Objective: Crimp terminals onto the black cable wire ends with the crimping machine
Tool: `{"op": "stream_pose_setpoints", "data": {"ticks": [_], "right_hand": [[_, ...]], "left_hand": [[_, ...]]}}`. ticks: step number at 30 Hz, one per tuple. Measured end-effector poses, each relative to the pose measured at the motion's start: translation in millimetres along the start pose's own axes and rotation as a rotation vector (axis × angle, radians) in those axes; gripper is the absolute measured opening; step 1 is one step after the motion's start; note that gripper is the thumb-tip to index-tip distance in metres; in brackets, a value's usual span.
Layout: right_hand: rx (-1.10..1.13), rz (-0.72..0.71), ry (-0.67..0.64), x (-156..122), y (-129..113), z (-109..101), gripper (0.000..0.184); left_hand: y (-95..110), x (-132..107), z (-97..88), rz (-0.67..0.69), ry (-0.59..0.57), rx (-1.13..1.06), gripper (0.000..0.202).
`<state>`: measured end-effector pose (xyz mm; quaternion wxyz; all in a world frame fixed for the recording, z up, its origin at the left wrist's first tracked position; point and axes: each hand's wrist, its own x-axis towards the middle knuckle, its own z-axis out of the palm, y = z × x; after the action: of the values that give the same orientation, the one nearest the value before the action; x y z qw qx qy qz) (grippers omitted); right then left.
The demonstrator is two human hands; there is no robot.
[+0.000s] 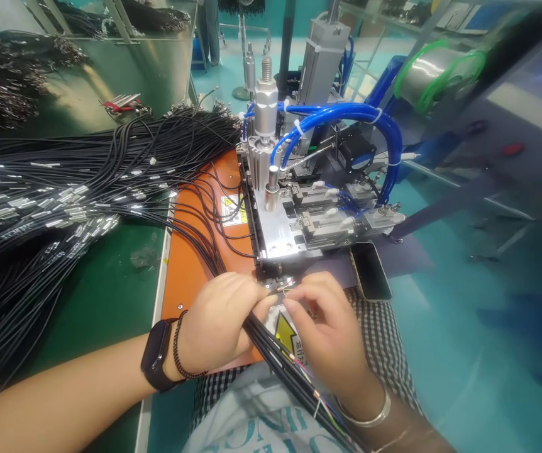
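My left hand (pixel 226 314) is closed around a bundle of black cables (pixel 271 346), which runs down past my lap to the lower right. Thin coloured wires show along part of that bundle. Between thumb and finger the same hand also holds one cable end, its stripped wires (pixel 286 288) fanning out in front of the machine. My right hand (pixel 330 321) pinches at these small wires with thumb and forefinger. Just beyond my fingers stands the machine (pixel 278 233), with a metal front block, upright cylinder and blue air hoses.
Many black cables (pixel 110 151) with silvery labels lie across the green bench (pixel 124 277) at left. Some cross the orange plate (pixel 190 264). A phone (pixel 371 272) is right of the machine. Red-handled pliers (pixel 122 104) lie farther back; a green-rimmed spool (pixel 441 72) is at upper right.
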<state>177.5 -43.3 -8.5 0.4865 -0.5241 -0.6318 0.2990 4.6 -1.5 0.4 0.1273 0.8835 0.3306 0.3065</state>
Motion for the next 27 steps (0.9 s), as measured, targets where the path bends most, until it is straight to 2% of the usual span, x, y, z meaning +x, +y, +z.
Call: {"op": "stream_pose_setpoints", "data": {"ticks": [4, 7, 9, 14, 20, 27], "right_hand": [[0.062, -0.008, 0.018, 0, 5, -3, 0.005], [0.045, -0.014, 0.065, 3, 9, -9, 0.016], [0.022, -0.033, 0.039, 3, 11, -13, 0.022], [0.008, -0.113, 0.022, 2, 12, -16, 0.024], [-0.057, -0.29, 0.045, 2, 11, -19, 0.03], [-0.162, -0.366, 0.032, 1, 9, -27, 0.03]], "left_hand": [[-3, 1, 0.5, 0.056, -0.025, -0.031, 0.005], [-4, 0, 0.0, 0.098, -0.044, -0.023, 0.006], [-5, -1, -0.3, 0.123, -0.052, -0.015, 0.009], [-6, -4, -0.3, 0.188, -0.041, -0.019, 0.015], [-9, -7, -0.5, 0.279, -0.022, -0.033, 0.033], [-9, -6, 0.3, 0.298, -0.005, -0.034, 0.035]]}}
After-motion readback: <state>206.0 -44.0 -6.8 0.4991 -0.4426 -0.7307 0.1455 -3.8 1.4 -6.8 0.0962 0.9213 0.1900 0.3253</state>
